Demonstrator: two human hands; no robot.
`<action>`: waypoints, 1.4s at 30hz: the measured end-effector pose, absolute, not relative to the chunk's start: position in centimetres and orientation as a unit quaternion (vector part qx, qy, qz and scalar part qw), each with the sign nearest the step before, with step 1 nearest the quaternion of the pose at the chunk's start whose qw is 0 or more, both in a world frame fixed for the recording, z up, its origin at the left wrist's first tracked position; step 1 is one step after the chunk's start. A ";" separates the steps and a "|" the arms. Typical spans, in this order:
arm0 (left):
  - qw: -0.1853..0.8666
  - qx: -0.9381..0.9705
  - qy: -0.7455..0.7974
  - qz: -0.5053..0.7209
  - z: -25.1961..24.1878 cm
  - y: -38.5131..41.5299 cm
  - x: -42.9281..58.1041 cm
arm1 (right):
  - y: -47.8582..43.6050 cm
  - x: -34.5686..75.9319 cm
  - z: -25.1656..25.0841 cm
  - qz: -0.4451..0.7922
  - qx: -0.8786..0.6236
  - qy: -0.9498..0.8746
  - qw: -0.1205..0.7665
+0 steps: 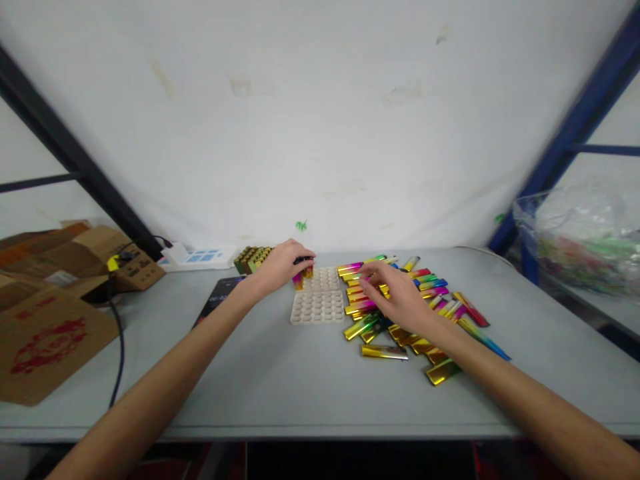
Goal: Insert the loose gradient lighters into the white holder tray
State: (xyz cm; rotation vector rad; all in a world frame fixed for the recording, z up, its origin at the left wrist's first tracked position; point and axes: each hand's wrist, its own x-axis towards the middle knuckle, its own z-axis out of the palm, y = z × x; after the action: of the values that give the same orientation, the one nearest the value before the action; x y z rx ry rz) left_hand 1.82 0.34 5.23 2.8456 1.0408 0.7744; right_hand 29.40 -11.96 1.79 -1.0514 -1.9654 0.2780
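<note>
My left hand [283, 265] is closed at the back left of a white tray with rows of holes [317, 308]. Its fingertips pinch the dark top of a shiny lighter. Below them, pink-and-gold lighters [299, 281] stand upright in the tray's left side, partly covered by the hand. My right hand [395, 293] rests over a loose pile of metallic, multicoloured lighters [373, 323] right of the tray. Its fingers are curled together, and whatever lies between them is hidden. One gold lighter [384, 352] lies at the pile's front edge.
Behind my left forearm are a black phone [219, 295] and a block of gold-green pieces [253, 259]. A white power strip [200, 259] lies along the wall. An open cardboard box [55, 333] and cable stand left; a clear plastic bag [583, 240] is right.
</note>
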 end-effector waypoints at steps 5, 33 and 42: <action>-0.017 0.923 0.316 0.217 5.1 0.1 1.7 | -11.9 29.5 1.6 0.096 -0.414 -0.801 0.423; 0.188 0.864 0.377 0.275 5.0 1.3 0.2 | -11.0 30.7 1.3 0.042 -0.413 -0.841 0.348; 0.107 0.910 0.367 0.162 6.2 1.2 0.4 | -10.8 31.0 1.3 0.041 -0.423 -0.846 0.322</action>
State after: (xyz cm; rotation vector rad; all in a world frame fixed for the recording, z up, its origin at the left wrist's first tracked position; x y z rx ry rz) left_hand 0.45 1.19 6.20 2.6783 1.0793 0.4767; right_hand 30.97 -10.83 1.31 -1.1104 -2.2210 0.1085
